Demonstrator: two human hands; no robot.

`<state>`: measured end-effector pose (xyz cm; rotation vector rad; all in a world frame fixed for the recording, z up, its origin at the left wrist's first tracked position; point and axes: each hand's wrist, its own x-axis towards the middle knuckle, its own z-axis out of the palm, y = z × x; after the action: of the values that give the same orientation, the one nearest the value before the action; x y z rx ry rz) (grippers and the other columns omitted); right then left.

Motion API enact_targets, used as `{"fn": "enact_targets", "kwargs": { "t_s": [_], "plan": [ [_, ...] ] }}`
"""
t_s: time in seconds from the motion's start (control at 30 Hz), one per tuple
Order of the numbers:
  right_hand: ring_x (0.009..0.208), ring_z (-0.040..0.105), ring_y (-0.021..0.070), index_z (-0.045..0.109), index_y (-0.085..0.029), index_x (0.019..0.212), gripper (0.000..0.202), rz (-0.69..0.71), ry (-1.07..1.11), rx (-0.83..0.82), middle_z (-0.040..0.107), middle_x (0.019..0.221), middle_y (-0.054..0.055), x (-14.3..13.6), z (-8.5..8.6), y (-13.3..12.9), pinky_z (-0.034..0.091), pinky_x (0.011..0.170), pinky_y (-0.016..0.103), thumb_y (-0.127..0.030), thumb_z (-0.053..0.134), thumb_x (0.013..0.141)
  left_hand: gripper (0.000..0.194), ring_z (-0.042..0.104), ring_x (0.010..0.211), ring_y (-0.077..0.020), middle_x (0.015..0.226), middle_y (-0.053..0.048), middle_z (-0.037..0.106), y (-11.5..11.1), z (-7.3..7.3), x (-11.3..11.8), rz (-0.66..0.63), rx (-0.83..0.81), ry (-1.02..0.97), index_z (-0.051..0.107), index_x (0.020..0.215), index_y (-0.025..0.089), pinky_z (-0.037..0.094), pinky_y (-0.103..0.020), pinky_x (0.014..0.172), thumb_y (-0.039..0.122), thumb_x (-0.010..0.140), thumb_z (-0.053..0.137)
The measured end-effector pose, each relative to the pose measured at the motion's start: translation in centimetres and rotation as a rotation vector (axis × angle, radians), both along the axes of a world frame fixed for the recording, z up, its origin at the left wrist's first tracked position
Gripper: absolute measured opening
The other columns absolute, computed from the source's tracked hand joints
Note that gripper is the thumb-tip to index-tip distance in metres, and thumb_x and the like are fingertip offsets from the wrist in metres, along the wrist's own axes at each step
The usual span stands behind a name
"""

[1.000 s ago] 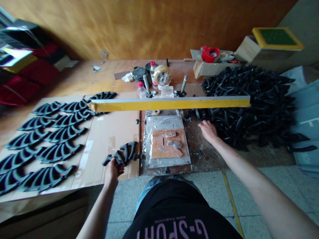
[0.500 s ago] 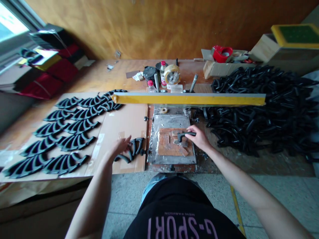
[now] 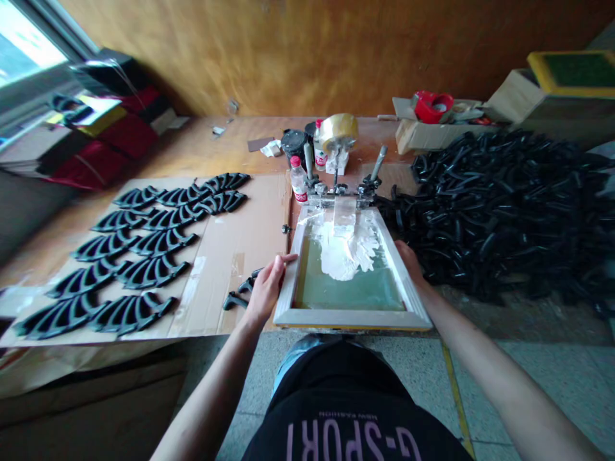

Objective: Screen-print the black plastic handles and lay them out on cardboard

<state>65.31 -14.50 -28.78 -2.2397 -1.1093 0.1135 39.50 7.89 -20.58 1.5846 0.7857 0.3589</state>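
Observation:
A screen printing frame [image 3: 353, 318] with a pale wooden border lies lowered in front of me, covering the work plate. White ink [image 3: 339, 256] is smeared over the upper part of its green mesh, and a squeegee [image 3: 344, 214] rests at the far end. My left hand [image 3: 266, 288] is at the frame's left side, open, thumb and forefinger apart, the forefinger reaching its edge. Beside that hand lie a few curved black handles [image 3: 235, 299], partly hidden by it. My right hand [image 3: 409, 261] is against the frame's right side; its fingers are hidden.
Rows of black handles [image 3: 148, 272] lie on cardboard [image 3: 225, 243] at left. A large heap of black handles [image 3: 500, 218] fills the right. Behind the frame stand a clear bottle [image 3: 298, 179], a tape roll [image 3: 339, 132] and metal clamp posts [image 3: 378, 163]. An open carton [image 3: 432, 134] sits back right.
The raised frame has swung down over the plate, hiding the handle my right hand was holding there. My left hand moved right from the cardboard to the frame's edge; my right hand moved to its right side.

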Motion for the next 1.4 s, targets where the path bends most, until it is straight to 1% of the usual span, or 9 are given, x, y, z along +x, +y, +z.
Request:
{"fn": "enact_targets", "kwargs": {
  "t_s": [0.13,0.27,0.37,0.53,0.87,1.0,1.2,1.3,1.4],
  "plan": [
    [0.106,0.055,0.0267,0.057,-0.015,0.125,0.041,-0.163,-0.155,0.123,0.053,0.123,0.016,2.6,3.2,3.6,0.047,0.091,0.042,-0.028,0.055,0.086,0.075,0.055,0.064,-0.0117,0.079,-0.001,0.063,-0.6,-6.9,-1.3,-0.017,-0.073,0.109,0.037,0.147,0.020,0.040,-0.020,0.056,0.052,0.083,0.059],
    [0.107,0.054,0.0274,0.060,-0.017,0.110,0.035,0.103,-0.234,-0.042,0.059,0.113,0.013,-0.3,4.9,9.0,0.045,0.090,0.039,-0.026,0.071,0.078,0.070,0.058,0.067,-0.0129,0.081,-0.001,0.065,0.0,-10.3,-0.8,-0.028,-0.007,0.183,0.040,0.146,0.022,0.044,-0.022,0.061,0.048,0.083,0.059],
    [0.091,0.057,0.0230,0.062,-0.016,0.090,0.005,0.298,-0.264,-0.214,0.064,0.090,0.009,-3.6,4.3,9.0,0.044,0.079,0.033,-0.017,0.061,0.085,0.067,0.060,0.070,-0.0152,0.083,-0.002,0.067,0.3,-10.8,-0.9,-0.015,-0.003,0.193,0.048,0.141,0.021,0.047,-0.025,0.064,0.047,0.080,0.062],
    [0.084,0.055,0.0193,0.063,-0.017,0.085,0.014,0.745,-0.384,-0.182,0.065,0.085,0.005,-5.7,3.7,4.9,0.040,0.071,0.028,-0.007,0.054,0.082,0.065,0.062,0.071,-0.0167,0.082,-0.003,0.067,0.2,-10.5,-1.0,0.010,-0.034,0.164,0.052,0.137,0.021,0.048,-0.026,0.063,0.047,0.079,0.063],
    [0.085,0.057,0.0197,0.067,-0.017,0.094,0.016,0.655,-0.411,-0.071,0.067,0.089,0.006,-7.2,2.3,3.4,0.044,0.073,0.030,-0.011,0.054,0.085,0.070,0.058,0.064,-0.0125,0.079,-0.001,0.064,-0.2,-9.5,-0.8,-0.008,-0.114,0.128,0.045,0.141,0.020,0.042,-0.021,0.054,0.050,0.081,0.061],
    [0.087,0.060,0.0182,0.066,-0.024,0.109,0.023,0.432,-0.283,-0.035,0.068,0.093,0.003,-5.2,4.7,6.1,0.047,0.076,0.029,-0.026,0.064,0.086,0.075,0.060,0.064,-0.0137,0.078,-0.001,0.066,-0.3,-7.3,-0.8,-0.018,-0.134,0.117,0.041,0.144,0.019,0.044,-0.022,0.055,0.050,0.079,0.063],
    [0.087,0.062,0.0216,0.055,-0.024,0.131,0.047,-0.042,-0.226,0.102,0.067,0.101,0.006,4.7,9.3,8.1,0.048,0.080,0.035,-0.038,0.061,0.087,0.063,0.056,0.055,-0.0116,0.076,-0.003,0.068,0.0,0.4,0.5,0.060,-0.169,-0.048,0.061,0.126,0.019,0.041,-0.021,0.048,0.065,0.085,0.047],
    [0.083,0.062,0.0219,0.066,-0.017,0.111,0.035,-0.245,-0.133,0.101,0.068,0.091,0.008,8.0,7.8,5.3,0.047,0.078,0.034,-0.039,0.045,0.093,0.061,0.061,0.066,-0.0135,0.084,-0.006,0.069,0.7,4.2,3.3,0.126,-0.130,-0.304,0.067,0.110,0.018,0.047,-0.022,0.054,0.069,0.086,0.041],
    [0.077,0.062,0.0212,0.069,-0.017,0.086,0.036,-0.175,-0.009,-0.095,0.068,0.083,0.007,6.1,3.7,3.4,0.046,0.072,0.032,-0.047,0.050,0.090,0.061,0.065,0.085,-0.0167,0.096,-0.008,0.070,1.4,6.9,6.7,0.114,-0.098,-0.478,0.063,0.114,0.020,0.051,-0.023,0.062,0.068,0.086,0.040]
  ]
}}
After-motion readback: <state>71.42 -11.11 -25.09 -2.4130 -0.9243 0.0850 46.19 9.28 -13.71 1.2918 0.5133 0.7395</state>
